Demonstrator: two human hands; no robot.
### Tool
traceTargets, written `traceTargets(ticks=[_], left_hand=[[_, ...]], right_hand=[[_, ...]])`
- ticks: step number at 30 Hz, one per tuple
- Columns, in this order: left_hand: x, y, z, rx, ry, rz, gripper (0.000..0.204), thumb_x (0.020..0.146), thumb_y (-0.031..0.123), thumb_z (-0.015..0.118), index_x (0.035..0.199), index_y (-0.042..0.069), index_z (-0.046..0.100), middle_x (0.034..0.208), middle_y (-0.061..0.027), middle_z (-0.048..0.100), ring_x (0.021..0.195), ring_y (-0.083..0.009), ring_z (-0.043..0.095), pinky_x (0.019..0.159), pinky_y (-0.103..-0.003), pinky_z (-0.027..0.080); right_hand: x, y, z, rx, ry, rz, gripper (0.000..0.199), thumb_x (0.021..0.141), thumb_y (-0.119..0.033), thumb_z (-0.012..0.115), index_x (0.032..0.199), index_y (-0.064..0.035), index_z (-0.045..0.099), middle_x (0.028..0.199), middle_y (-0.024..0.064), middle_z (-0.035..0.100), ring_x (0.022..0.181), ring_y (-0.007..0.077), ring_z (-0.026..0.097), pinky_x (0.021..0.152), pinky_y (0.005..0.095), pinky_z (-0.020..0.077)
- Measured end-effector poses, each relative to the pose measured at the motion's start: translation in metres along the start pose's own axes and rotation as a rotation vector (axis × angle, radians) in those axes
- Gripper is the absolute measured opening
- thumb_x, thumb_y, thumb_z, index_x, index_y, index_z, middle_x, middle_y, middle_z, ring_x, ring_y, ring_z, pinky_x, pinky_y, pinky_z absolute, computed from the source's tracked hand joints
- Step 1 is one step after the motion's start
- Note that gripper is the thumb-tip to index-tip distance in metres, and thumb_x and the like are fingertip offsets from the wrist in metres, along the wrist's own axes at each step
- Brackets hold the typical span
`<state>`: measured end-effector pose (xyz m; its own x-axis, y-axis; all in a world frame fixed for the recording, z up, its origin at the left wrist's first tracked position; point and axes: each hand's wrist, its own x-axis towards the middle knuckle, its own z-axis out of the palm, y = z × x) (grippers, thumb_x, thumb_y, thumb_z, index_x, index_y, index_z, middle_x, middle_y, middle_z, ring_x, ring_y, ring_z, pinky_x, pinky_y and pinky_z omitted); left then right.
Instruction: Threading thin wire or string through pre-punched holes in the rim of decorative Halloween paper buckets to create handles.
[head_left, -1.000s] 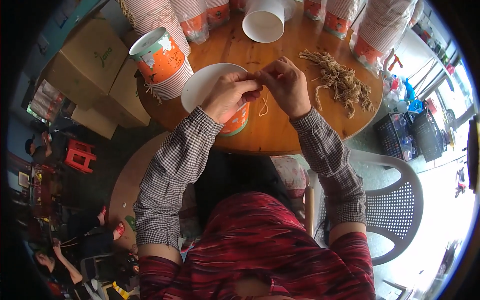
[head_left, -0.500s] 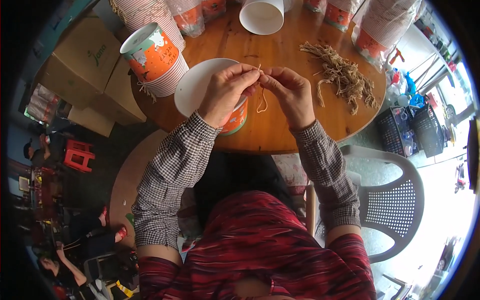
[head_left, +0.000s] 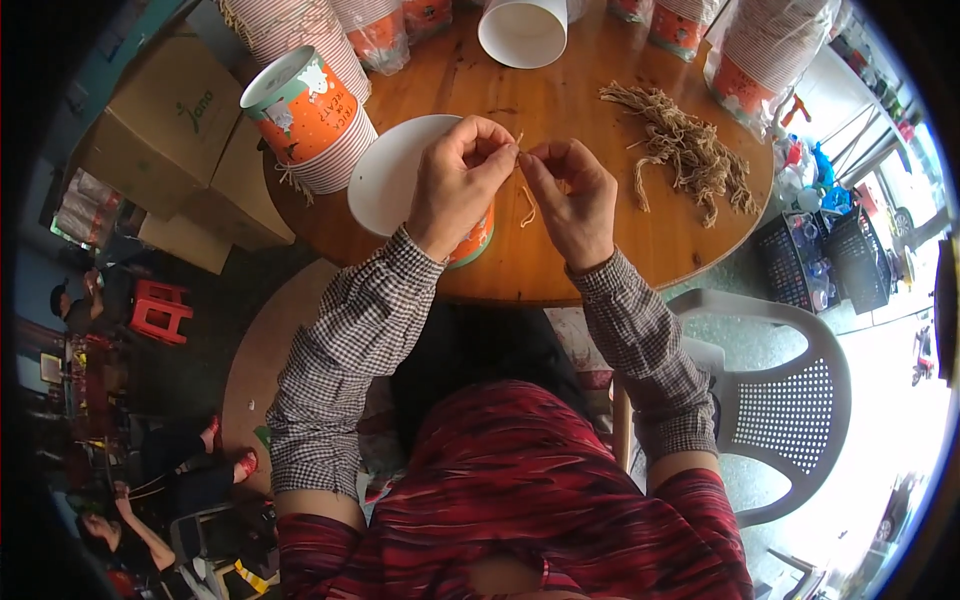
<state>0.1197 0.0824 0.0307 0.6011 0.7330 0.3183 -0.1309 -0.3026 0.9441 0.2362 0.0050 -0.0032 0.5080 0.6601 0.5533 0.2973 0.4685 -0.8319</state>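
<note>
My left hand [head_left: 462, 178] and my right hand [head_left: 574, 198] meet over the near part of the table, both pinching a short tan cord [head_left: 528, 208] between thumb and fingertips. One end of the cord dangles below my fingers; the part between the fingertips is mostly hidden. Under my left hand lies an orange paper bucket [head_left: 474, 240] on its side, its white open mouth or base [head_left: 392, 172] turned to the left. A tangled heap of tan cords [head_left: 690, 150] lies to the right of my right hand.
Nested orange paper buckets [head_left: 312, 118] lean at the left edge of the round wooden table [head_left: 600, 262]. A white bucket [head_left: 522, 34] and wrapped stacks [head_left: 765, 65] stand at the back. A grey plastic chair [head_left: 780, 405] is at right, cardboard boxes [head_left: 165, 130] at left.
My fingertips remain together on the cord, while my left fingers have lifted slightly and my right hand has turned a little. The dangling cord end has shifted slightly.
</note>
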Motion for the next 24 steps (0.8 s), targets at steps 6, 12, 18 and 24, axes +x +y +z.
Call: traceTargets(ticks=[6,12,18,24], left_hand=[[-0.0029,0.0007,0.0026,0.258,-0.032,0.149,0.006,0.089,0.004,0.056,0.093,0.000,0.058,0.077,0.0018,0.059,0.070,-0.0035,0.056,0.063,-0.018,0.046],[-0.0035,-0.0048,0.0045,0.448,0.062,0.425,0.008,0.080,0.001,0.062,0.088,0.002,0.061,0.077,-0.0094,0.062,0.067,-0.0190,0.062,0.059,-0.029,0.049],[-0.0021,-0.0026,0.0052,0.530,0.077,0.488,0.008,0.078,0.000,0.062,0.086,0.002,0.060,0.078,-0.0099,0.062,0.067,-0.0209,0.062,0.060,-0.030,0.050],[0.0010,-0.0009,-0.0018,0.439,-0.006,0.416,0.004,0.083,0.002,0.059,0.087,0.001,0.060,0.077,-0.0021,0.060,0.064,-0.0093,0.057,0.058,-0.023,0.047]], right_hand=[[0.0020,0.0008,-0.0019,0.288,-0.032,0.146,0.013,0.087,-0.008,0.063,0.091,0.0032,0.058,0.081,0.0026,0.062,0.075,0.0074,0.058,0.068,0.0207,0.0476],[0.0027,-0.0009,-0.0066,0.307,-0.063,0.222,0.013,0.088,-0.008,0.062,0.091,0.0042,0.058,0.081,0.0027,0.062,0.077,0.0075,0.058,0.068,0.0206,0.0479],[0.0006,0.0044,-0.0063,0.207,-0.074,0.166,0.012,0.087,-0.008,0.062,0.089,0.0032,0.059,0.078,0.0012,0.062,0.069,0.0052,0.056,0.063,0.0193,0.0464],[0.0012,0.0022,-0.0064,0.057,-0.053,0.157,0.011,0.085,-0.008,0.062,0.090,0.0011,0.060,0.077,0.0010,0.063,0.067,0.0059,0.056,0.063,0.0210,0.0471]])
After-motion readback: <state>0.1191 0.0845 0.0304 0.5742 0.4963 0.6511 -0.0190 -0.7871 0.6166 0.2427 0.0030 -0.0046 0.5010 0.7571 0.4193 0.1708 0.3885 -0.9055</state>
